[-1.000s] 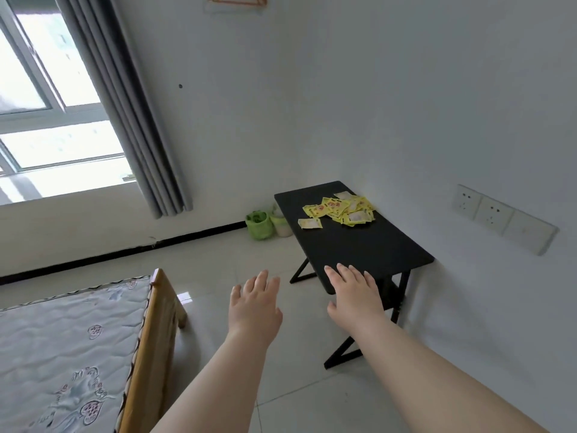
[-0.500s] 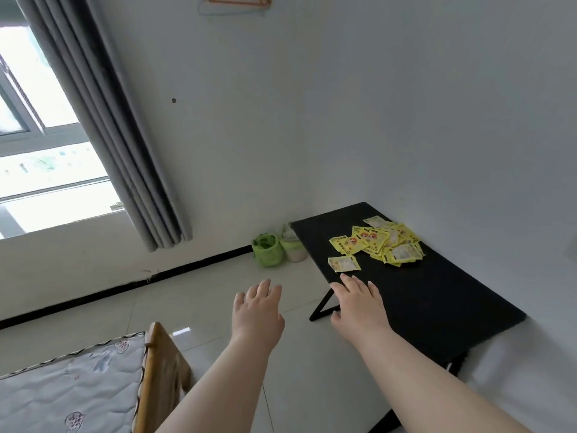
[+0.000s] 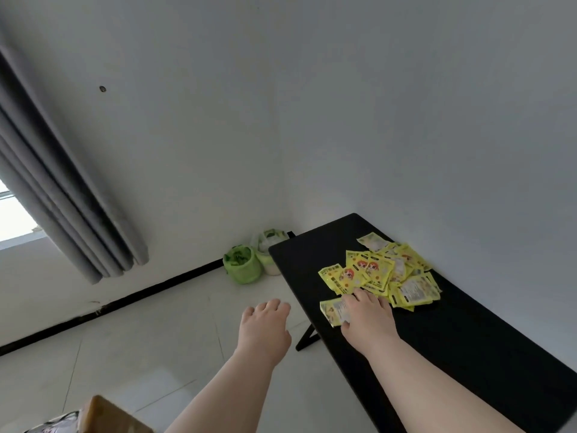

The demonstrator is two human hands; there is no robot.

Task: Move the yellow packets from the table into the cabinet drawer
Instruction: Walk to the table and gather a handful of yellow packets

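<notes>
A pile of several yellow packets (image 3: 384,270) lies on the black table (image 3: 468,354) near the wall. One packet (image 3: 332,310) lies apart at the pile's near left, close to the table's edge. My right hand (image 3: 367,320) rests flat over that single packet, fingers spread and reaching the pile's near edge; it covers the packet's right half without gripping it. My left hand (image 3: 263,328) hovers open over the floor, left of the table, holding nothing. No cabinet or drawer is in view.
A green bag (image 3: 242,268) and a pale container (image 3: 270,251) stand on the floor in the corner beside the table. A grey curtain (image 3: 56,195) hangs at the left. A wooden bed corner (image 3: 106,415) shows at the bottom left. White tiled floor lies between.
I have come closer to the table. My right hand has moved forward onto the table and landed on the single packet. My left hand has kept its open pose beside it.
</notes>
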